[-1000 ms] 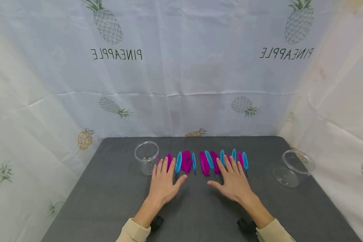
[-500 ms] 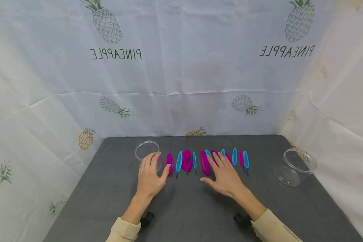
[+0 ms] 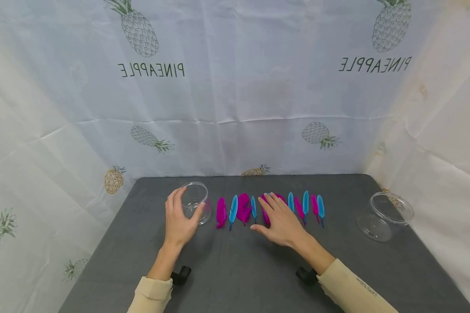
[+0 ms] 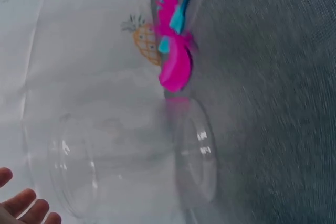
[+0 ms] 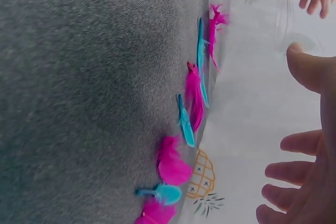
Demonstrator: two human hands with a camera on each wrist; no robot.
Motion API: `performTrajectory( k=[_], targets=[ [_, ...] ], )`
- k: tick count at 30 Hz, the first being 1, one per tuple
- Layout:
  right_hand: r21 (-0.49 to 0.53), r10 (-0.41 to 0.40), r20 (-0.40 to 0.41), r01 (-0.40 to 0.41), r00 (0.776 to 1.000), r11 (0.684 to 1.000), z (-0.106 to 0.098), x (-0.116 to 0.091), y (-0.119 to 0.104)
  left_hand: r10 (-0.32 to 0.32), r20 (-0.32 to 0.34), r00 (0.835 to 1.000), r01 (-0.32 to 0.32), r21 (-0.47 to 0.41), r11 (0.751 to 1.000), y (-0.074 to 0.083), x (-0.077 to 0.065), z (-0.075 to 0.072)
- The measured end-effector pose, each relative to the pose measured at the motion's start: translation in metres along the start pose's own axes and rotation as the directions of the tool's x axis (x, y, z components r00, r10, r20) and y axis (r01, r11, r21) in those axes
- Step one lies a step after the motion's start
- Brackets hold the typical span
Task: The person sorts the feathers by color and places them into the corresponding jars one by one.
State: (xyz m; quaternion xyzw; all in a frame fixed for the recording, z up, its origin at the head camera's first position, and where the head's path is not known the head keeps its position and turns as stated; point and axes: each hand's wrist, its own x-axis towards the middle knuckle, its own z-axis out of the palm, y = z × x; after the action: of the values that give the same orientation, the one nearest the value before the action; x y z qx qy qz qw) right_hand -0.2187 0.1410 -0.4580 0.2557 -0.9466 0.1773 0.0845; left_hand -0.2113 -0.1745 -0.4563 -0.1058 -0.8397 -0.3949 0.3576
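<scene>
My left hand (image 3: pixel 179 221) is beside a clear plastic jar (image 3: pixel 196 213), its fingers along the left side and its thumb in front. In the left wrist view the fingertips (image 4: pixel 34 210) appear apart from the jar, near its rim. A row of pink and blue feathers lies on the dark table, including a pink feather (image 3: pixel 221 213) nearest the jar and a blue feather (image 3: pixel 233 211) next to it. My right hand (image 3: pixel 283 224) hovers over the middle of the row with fingers spread, hiding parts of some feathers. It holds nothing.
A second clear plastic jar (image 3: pixel 384 217) stands near the right edge of the dark table (image 3: pixel 235 278). White curtains with pineapple prints (image 3: pixel 227 87) enclose the back and sides.
My left hand has moved left from over the feathers to the left jar. My right hand has shifted a little left above the feathers.
</scene>
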Motion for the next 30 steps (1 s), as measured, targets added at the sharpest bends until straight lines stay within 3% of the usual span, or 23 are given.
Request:
performTrajectory(
  k=[4,7,14,20,24,30],
  targets=[
    [0.019,-0.018,0.017,0.018,1.0,1.0,0.001,0.006,-0.003,-0.102,0.047,0.994,0.105,-0.055,0.993,-0.005,0.0,-0.002],
    [0.039,-0.027,0.034,0.026,0.999,0.999,0.003,0.012,-0.006,-0.19,0.08,0.978,0.198,-0.097,0.975,-0.009,0.001,-0.003],
    [0.121,-0.01,0.092,-0.001,0.996,0.993,0.012,0.028,-0.012,-0.285,0.121,0.951,0.293,-0.055,0.955,-0.023,0.004,-0.003],
    [0.204,-0.007,0.128,-0.019,0.992,0.979,0.017,0.041,-0.017,-0.393,0.192,0.899,0.415,-0.086,0.906,-0.035,0.007,-0.004],
    [0.232,-0.042,0.164,0.003,0.986,0.973,0.021,0.047,-0.021,-0.434,0.228,0.871,0.47,-0.131,0.873,-0.042,0.009,-0.003],
    [0.255,-0.091,0.217,0.033,0.972,0.966,0.026,0.054,-0.026,-0.433,0.279,0.857,0.484,-0.148,0.863,-0.047,0.011,0.0]
  ],
)
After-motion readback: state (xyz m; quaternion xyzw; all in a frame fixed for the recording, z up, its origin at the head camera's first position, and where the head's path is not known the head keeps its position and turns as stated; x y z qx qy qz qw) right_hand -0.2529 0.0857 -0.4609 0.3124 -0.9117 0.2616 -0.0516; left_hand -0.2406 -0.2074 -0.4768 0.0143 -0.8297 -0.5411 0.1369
